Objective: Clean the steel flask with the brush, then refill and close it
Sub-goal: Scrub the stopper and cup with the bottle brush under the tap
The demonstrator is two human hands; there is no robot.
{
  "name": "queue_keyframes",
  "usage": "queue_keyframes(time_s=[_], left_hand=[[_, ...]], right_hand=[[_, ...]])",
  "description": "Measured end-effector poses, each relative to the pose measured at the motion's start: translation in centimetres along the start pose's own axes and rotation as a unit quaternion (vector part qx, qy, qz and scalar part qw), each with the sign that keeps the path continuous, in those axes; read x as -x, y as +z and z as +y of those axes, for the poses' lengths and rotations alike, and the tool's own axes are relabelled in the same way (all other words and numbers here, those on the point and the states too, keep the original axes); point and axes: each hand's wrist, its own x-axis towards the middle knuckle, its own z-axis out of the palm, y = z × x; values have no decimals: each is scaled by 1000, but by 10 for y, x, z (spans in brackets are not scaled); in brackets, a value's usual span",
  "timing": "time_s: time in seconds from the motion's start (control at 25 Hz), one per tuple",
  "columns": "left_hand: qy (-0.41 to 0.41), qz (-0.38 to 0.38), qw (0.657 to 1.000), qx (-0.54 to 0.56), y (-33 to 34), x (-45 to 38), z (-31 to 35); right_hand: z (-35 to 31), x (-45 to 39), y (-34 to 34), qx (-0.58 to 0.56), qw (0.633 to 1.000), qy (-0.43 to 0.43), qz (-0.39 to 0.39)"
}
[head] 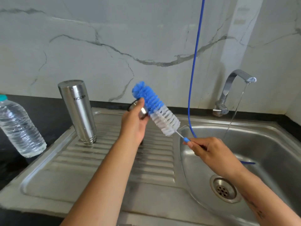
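**Brush against the cap, flask upside down on the drainboard**

The steel flask (pixel 77 111) is a tall, plain, brushed-metal cylinder. It stands upside down on the ribbed drainboard (pixel 104 162), mouth down, so its printed lettering reads inverted. It sits apart from both hands, to the left of the left hand (pixel 133 123) and a little farther back, with no hand touching it.

The left hand is curled round a small round steel cap (pixel 135 107), thumb across its near face and the rest of the fingers hidden behind it. The right hand (pixel 209 150) pinches the blue handle end (pixel 186 140) of the brush (pixel 156 108), fingers folded over it. The brush slants up and away to the left from that hand; its bristles are white near the handle and blue toward the tip, and they lie against the cap just right of the left hand.

Behind the right hand, the tap (pixel 234 88) runs a thin stream into the sink basin (pixel 268 154). A blue hose (pixel 195 62) hangs down between the hands into the basin. Far left of the left hand a clear plastic water bottle (pixel 19 128) stands on the dark table (pixel 48 108).
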Motion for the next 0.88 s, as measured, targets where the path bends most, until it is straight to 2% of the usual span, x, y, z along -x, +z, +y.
queue_keyframes(time_s=[0.08,0.2,0.36,0.56,0.72,0.88], left_hand=[[0,12,1000,6,-3,0,0],[-29,-23,998,-52,11,15,-19],[3,-20,999,31,2,3,1],[-29,-38,999,-21,7,15,-3],[-14,-36,998,-46,4,14,-6],[-48,-97,991,-77,20,30,-22]], right_hand=[[-4,1,-4,-1,1000,-12,0],[-11,-6,0,-13,998,-12,66],[-4,4,-6,-38,999,4,-20],[-1,0,-12,-216,969,121,26],[-8,3,-4,-135,988,68,18],[-8,-2,-1,-100,991,73,45]])
